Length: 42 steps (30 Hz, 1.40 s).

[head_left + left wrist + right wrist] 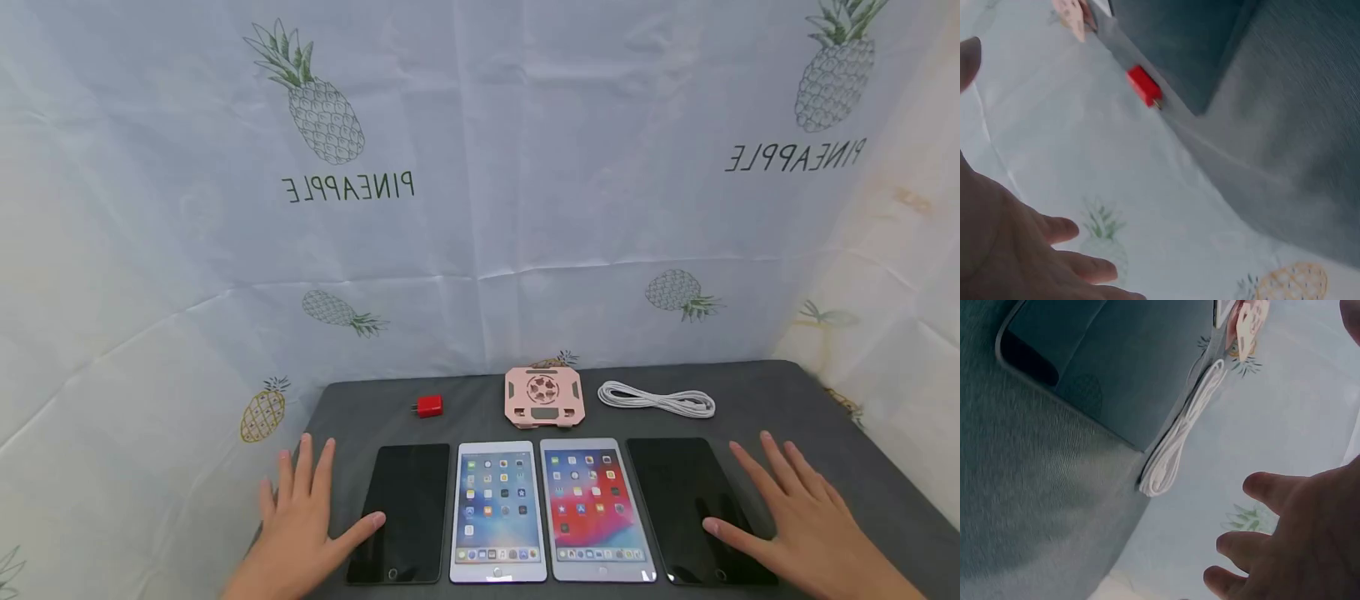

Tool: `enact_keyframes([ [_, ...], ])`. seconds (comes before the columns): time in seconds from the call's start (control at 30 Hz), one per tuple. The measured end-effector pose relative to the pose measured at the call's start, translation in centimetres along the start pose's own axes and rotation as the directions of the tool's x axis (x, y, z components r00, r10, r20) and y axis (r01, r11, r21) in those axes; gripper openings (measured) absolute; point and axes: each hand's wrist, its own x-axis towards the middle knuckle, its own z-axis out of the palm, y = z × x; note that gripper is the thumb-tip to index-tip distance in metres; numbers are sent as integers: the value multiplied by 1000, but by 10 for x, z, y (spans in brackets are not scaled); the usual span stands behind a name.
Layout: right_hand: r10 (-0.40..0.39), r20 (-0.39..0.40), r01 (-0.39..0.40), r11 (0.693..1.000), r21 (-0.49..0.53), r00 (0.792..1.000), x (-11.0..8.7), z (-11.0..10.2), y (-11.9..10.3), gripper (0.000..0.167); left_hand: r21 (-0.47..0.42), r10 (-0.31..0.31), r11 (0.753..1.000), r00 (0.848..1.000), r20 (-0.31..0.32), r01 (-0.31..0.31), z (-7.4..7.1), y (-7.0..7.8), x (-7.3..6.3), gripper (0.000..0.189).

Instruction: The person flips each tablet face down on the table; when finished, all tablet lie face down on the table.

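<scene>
L hand [294, 529] & R hand [813, 537] apart, empty, fingers spread, at near L/R of grey table [474, 408]. Table's near half, L-to-R: blk tablet [408, 504], 2 lit wht tablets [498, 512], 2nd blk tablet [675, 483]. Table's far strip: red plug [430, 406], pink stand [543, 398], wht cable [656, 400]. Behind table: pineapple-print cloth [495, 183].

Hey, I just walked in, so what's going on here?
A person's left hand and right hand are spread open, with nothing in either grip. The left thumb shows over a black rectangular tablet, the right thumb over another black rectangular tablet; whether they touch is unclear. Between those lie a white-framed blue-screen tablet and a white-framed red-and-blue-screen tablet, both lit. Behind the row sit a small red plug, a flat pink cut-out plate and a bundled white cable.
</scene>
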Motion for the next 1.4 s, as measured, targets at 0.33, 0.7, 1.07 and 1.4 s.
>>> enact_keyframes([
  [0.33, 16, 69, -24, 993, 112, 998, 6, 4, -6, 106, -42, 55, 998, 998, -17, -56, 21, 27, 13, 118],
  [0.7, 48, 100, -60, 990, 125, 994, 16, 8, -33, 109, -124, 58, 991, 997, 44, -52, 47, 70, 26, 115],
  [1.07, -78, 65, 64, 978, 201, 995, 53, 16, -140, 106, -150, 0, 989, 998, 61, 10, 54, 66, 24, 112],
  [1.4, -267, 111, 199, 887, 417, 957, 91, 43, -255, 87, -196, -31, 979, 995, 97, 50, 46, 39, 20, 102],
])
